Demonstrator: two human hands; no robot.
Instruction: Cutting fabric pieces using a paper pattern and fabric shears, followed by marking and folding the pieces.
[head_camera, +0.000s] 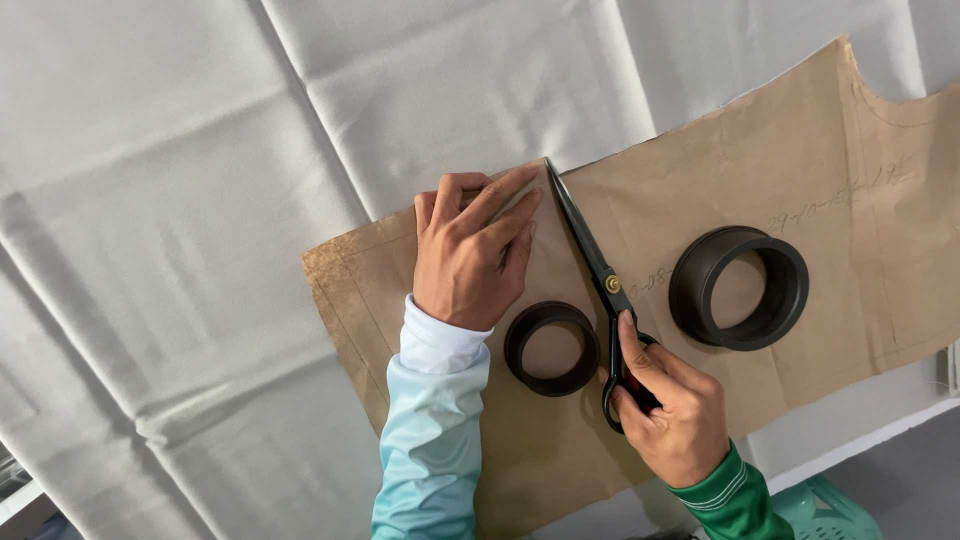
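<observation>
Scissors (600, 285), black and gripped through the handles by the right hand (672, 420), lie with blades nearly closed on a brown paper pattern (820, 190) over white fabric (180, 250), tips at its upper edge. Left hand (470, 250) presses flat, fingers together; holding the paper firmly beside the blades should keep the cut true. Two black rings (551, 348) weigh down the paper, both empty.

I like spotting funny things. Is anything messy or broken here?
Nothing is broken or spilled. The white cloth has fold creases, and the brown paper pattern has a darker, worn-looking left corner. Two black rings sit on the paper. The left hand presses it flat; the right hand holds black scissors.
</observation>
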